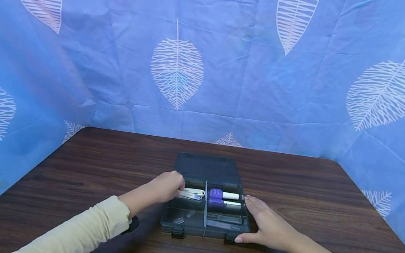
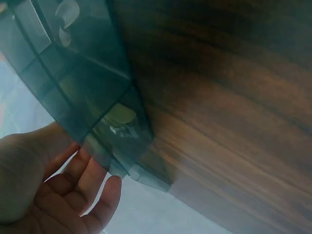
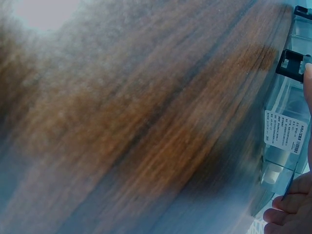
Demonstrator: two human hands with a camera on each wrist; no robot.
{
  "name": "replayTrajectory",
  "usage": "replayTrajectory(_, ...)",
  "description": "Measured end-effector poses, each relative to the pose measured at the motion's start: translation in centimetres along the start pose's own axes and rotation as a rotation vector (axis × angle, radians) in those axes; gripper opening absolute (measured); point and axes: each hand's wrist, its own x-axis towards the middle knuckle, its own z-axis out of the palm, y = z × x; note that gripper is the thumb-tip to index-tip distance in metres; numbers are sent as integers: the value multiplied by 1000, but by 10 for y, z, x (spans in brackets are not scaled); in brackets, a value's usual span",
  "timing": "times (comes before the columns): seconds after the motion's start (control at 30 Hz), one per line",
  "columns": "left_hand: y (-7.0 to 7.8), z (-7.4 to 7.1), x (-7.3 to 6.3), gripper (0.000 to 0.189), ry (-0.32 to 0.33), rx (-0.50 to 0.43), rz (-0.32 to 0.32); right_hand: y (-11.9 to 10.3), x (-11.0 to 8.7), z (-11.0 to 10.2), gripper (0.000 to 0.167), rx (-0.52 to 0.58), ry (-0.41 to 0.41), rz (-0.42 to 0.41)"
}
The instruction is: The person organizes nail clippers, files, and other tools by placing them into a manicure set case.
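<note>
A dark see-through organizer box (image 1: 202,230) lies on the table with its lid (image 1: 206,168) folded back. My left hand (image 1: 167,186) reaches over its left wall and pinches the end of the pale nail clippers (image 1: 194,192) in the back-left compartment. Fingertips there are partly hidden; in the left wrist view, other fingers (image 2: 80,195) hang outside the wall. My right hand (image 1: 273,228) rests along the box's right side, thumb by the front-right latch (image 1: 230,237). Two purple nail polish bottles (image 1: 216,193) with light caps lie in the back-right compartment.
Small clear pieces (image 1: 179,220) lie in the front-left compartment, and long flat grey pieces (image 1: 223,225) in the front-right one. A white label (image 3: 284,132) is on the box's side. Blue leaf-patterned cloth (image 1: 223,78) surrounds the brown wooden table (image 1: 114,162).
</note>
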Motion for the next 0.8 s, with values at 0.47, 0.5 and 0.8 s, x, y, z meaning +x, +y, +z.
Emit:
replayTrajectory(0.47, -2, -1, 11, 38, -75, 55, -20, 0, 0, 0, 107, -2, -2, 8)
replayTrajectory(0.5, -3, -1, 11, 34, -71, 54, -22, 0, 0, 0, 107, -1, -3, 10)
replayTrajectory(0.8, -11, 4, -3, 7, 150, -14, 45, -1, 0, -1, 108, 5, -4, 12)
